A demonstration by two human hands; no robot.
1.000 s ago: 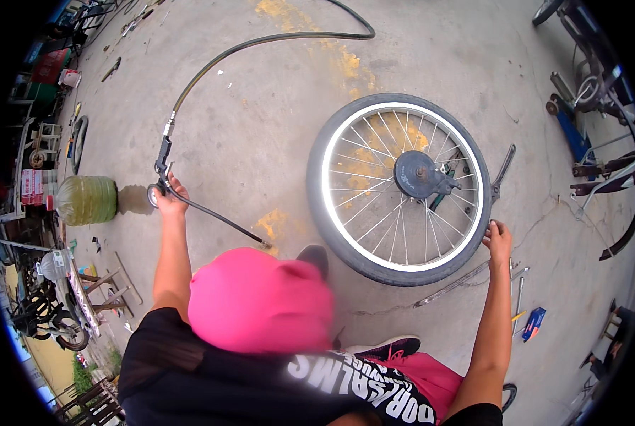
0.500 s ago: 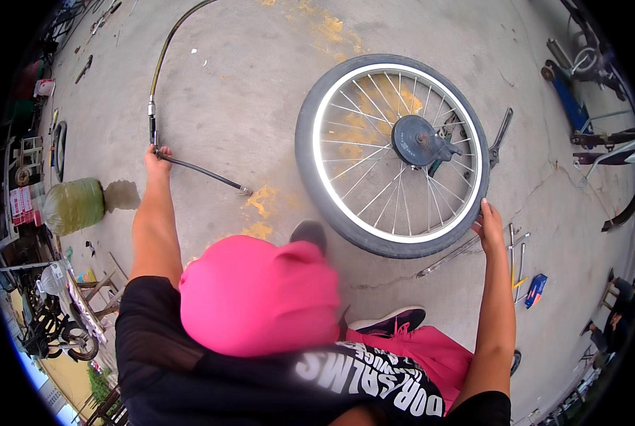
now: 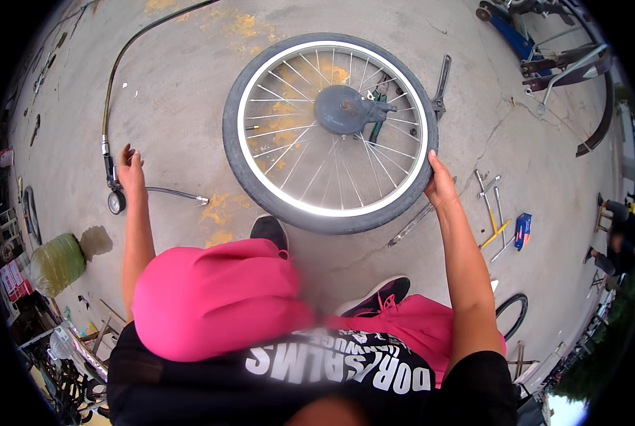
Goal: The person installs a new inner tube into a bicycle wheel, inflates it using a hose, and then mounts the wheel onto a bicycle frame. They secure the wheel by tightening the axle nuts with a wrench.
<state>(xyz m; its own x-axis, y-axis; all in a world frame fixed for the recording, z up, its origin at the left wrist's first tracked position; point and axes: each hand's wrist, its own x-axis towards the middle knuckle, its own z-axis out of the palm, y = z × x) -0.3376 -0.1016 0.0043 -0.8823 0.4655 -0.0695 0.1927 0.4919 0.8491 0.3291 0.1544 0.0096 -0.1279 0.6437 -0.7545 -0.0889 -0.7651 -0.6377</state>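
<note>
A spoked wheel with a black tyre (image 3: 335,222) lies on the concrete in front of me, its dark hub drum (image 3: 342,110) facing up. My right hand (image 3: 442,184) grips the tyre at its near right edge, thumb on top and the other fingers mostly hidden underneath. A short valve stem (image 3: 252,128) points inward from the rim's left side. Left of the wheel, my left hand (image 3: 131,170) is raised with its fingers apart and holds nothing. Just beside it lies a tyre inflator with a round gauge (image 3: 116,203), with its short black hose (image 3: 172,192) stretching toward the wheel.
Green-handled pliers (image 3: 378,126) show through the spokes. An adjustable wrench (image 3: 441,89) lies against the tyre's right side, and a long metal bar (image 3: 411,226) near its lower right. Farther right are cross-shaped wrenches (image 3: 489,213) and a blue box (image 3: 522,231). An air hose (image 3: 111,92) curves away at far left.
My left hand has let go of the inflator, which now lies on the floor with its gauge showing. My view has shifted right, and my right hand remains on the tyre.
</note>
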